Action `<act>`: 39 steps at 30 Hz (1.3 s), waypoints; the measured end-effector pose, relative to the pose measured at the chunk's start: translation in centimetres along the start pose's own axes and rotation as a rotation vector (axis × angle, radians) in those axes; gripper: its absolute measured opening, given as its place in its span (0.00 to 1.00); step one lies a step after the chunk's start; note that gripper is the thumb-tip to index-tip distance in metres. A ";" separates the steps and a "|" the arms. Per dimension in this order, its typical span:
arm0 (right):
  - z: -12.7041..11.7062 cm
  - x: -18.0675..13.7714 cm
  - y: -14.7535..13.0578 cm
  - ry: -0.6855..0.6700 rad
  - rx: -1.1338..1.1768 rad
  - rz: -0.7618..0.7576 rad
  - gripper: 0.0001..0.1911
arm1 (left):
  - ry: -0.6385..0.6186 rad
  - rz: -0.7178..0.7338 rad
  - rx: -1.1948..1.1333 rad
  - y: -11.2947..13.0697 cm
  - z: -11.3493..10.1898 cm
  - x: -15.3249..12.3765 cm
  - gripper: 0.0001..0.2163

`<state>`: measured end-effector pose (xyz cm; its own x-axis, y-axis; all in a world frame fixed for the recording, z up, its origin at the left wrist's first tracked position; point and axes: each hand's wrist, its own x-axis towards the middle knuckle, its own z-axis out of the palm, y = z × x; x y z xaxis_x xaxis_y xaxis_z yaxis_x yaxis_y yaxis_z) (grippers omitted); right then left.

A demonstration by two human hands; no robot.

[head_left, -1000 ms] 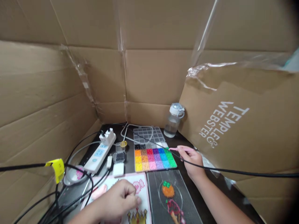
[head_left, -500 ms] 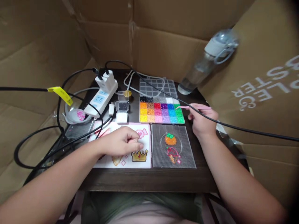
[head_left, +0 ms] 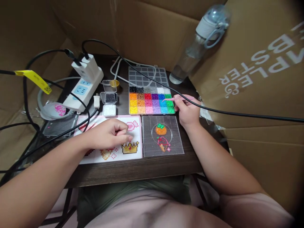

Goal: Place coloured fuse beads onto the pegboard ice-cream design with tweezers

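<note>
My right hand (head_left: 187, 111) pinches pink tweezers (head_left: 174, 99), whose tips reach over the green cells at the right end of the sorted bead box (head_left: 151, 103). In front of that box lies a clear pegboard (head_left: 163, 136) bearing an orange bead fruit and a red-pink bead figure. My left hand (head_left: 109, 133) rests curled, fingers closed, on the pattern sheet (head_left: 111, 139), just above a printed gold crown. Nothing shows inside that hand.
A white power strip (head_left: 83, 87) with plugs and several black cables crowds the left side. Small bead tubs (head_left: 109, 100), a spare pegboard (head_left: 59, 125) and a clear water bottle (head_left: 197, 41) stand on the dark table (head_left: 133, 167). Cardboard walls surround it; one black cable crosses above my right hand.
The view has tilted down, showing the table's front edge and my lap. The tweezers' tips moved slightly left over the bead box. My left hand stayed curled on the sheet.
</note>
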<state>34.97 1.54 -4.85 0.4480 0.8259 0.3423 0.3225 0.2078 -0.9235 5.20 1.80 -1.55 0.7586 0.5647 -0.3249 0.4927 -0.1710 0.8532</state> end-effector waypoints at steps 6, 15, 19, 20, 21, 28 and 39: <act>0.1 -0.1 -0.3 -0.011 -0.014 0.009 0.16 | 0.030 0.014 0.055 0.1 0.2 0.1 0.18; 0.3 -0.4 -1.1 -0.025 0.056 0.001 0.10 | 0.021 -0.045 0.110 -0.3 0.4 0.4 0.18; 0.6 -0.9 -1.7 -0.114 -0.042 -0.041 0.07 | 0.005 -0.039 0.120 -0.5 0.6 0.4 0.15; 0.7 -1.0 -1.9 -0.132 -0.070 -0.054 0.07 | 0.002 -0.044 0.108 -0.5 0.7 0.4 0.14; 0.9 -1.1 -2.2 -0.148 -0.085 -0.056 0.07 | 0.000 -0.055 0.096 -0.5 0.7 0.3 0.12; 2.4 -0.8 -4.7 -0.243 -0.112 0.000 0.08 | 0.033 -0.020 0.117 0.1 0.6 -0.1 0.11; 4.2 -3.0 -4.4 -0.258 -0.151 -0.048 0.05 | 0.014 -0.019 0.082 0.5 0.4 0.0 0.11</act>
<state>28.72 0.40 -2.57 0.2087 0.9269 0.3119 0.4671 0.1857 -0.8645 5.64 1.41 -1.31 0.7427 0.5801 -0.3346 0.5411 -0.2254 0.8102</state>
